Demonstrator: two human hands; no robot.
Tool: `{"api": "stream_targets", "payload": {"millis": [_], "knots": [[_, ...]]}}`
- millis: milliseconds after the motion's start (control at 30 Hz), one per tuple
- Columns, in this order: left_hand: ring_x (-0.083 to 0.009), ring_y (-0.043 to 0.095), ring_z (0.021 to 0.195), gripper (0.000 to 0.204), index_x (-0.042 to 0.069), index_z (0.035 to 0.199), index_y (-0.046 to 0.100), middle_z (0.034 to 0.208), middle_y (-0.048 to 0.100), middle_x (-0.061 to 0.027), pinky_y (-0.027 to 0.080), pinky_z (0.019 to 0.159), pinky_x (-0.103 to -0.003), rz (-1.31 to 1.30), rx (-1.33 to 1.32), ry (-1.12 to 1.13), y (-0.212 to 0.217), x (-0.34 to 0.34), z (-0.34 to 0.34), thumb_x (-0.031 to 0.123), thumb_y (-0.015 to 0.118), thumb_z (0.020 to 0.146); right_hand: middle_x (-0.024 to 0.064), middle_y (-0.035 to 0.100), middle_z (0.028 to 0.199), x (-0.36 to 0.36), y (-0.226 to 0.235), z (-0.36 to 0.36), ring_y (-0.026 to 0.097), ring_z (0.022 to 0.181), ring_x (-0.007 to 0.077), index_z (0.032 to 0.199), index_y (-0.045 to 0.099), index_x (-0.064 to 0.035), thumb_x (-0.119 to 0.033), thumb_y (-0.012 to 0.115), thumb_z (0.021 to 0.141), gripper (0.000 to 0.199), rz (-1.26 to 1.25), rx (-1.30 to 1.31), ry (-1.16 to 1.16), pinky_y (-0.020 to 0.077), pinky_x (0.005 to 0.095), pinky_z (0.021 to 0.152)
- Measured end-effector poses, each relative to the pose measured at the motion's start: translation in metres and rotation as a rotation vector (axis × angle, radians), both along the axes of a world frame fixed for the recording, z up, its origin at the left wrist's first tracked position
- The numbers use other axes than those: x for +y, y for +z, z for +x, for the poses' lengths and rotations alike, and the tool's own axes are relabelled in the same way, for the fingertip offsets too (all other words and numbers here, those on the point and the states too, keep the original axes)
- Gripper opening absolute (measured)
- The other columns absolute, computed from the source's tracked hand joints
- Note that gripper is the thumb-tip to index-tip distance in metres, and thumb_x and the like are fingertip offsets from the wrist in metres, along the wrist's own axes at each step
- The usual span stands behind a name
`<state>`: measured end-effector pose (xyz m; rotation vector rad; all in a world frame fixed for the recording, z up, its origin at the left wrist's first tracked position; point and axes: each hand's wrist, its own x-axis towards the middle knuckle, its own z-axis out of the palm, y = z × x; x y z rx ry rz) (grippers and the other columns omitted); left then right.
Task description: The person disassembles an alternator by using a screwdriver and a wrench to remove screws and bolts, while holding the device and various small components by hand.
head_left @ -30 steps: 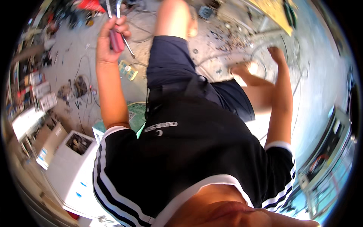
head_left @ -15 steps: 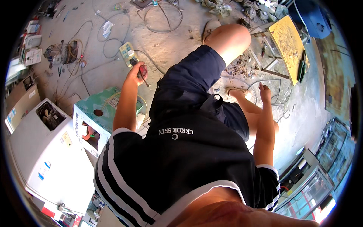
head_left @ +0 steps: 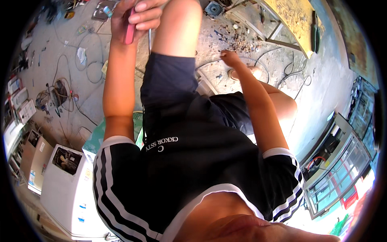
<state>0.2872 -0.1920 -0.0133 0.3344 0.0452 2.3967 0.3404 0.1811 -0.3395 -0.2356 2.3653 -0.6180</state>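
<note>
The left hand (head_left: 135,16) sits at twelve o'clock near the picture's top rim, its fingers clenched around a pink-handled tool with a thin metal shaft (head_left: 130,30) that hangs just beside the raised bare knee (head_left: 179,24). The right hand (head_left: 229,57) reaches out at one o'clock, fingers loosely curled and grasping nothing, its tips near the curved grey wire hoop (head_left: 258,64) on the littered concrete floor (head_left: 64,48). At nine o'clock loose cables (head_left: 64,90) sprawl. At seven o'clock stands a white cabinet (head_left: 68,189), well apart from both hands.
</note>
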Motion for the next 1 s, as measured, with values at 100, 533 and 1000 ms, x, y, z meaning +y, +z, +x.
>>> {"api": "stream_targets", "payload": {"millis": [100, 533, 1000], "knots": [[-0.0111, 0.06, 0.066, 0.024, -0.001, 0.081, 0.051, 0.076, 0.05, -0.0049, 0.051, 0.06, -0.028, 0.124, -0.035, -0.283, -0.019, 0.039, -0.056, 0.018, 0.05, 0.095, 0.0154, 0.067, 0.098, -0.042, -0.025, 0.016, 0.064, 0.094, 0.035, 0.1, 0.064, -0.0147, -0.033, 0.059, 0.086, 0.024, 0.009, -0.001, 0.049, 0.0503, 0.0439, 0.081], [-0.0179, 0.064, 0.062, 0.07, 0.005, 0.142, 0.016, 0.085, 0.057, -0.0089, 0.056, 0.054, -0.031, -0.014, -0.39, -0.211, -0.044, 0.054, -0.109, 0.007, 0.06, 0.089, 0.0123, 0.053, 0.102, -0.127, -0.117, 0.013, 0.064, 0.089, 0.0302, 0.111, 0.052, -0.0135, -0.017, 0.057, 0.086, 0.025, 0.21, 0.056, -0.093, 0.0557, 0.0407, 0.067], [-0.0117, 0.061, 0.062, 0.067, 0.004, 0.144, 0.019, 0.082, 0.052, -0.0051, 0.054, 0.056, -0.027, -0.118, -0.461, -0.136, -0.03, 0.071, -0.104, 0.011, 0.058, 0.09, 0.0136, 0.05, 0.111, -0.136, -0.093, 0.013, 0.063, 0.09, 0.0299, 0.12, 0.046, -0.0159, -0.011, 0.05, 0.087, 0.034, 0.107, 0.005, 0.143, 0.0559, 0.0408, 0.07]]}}
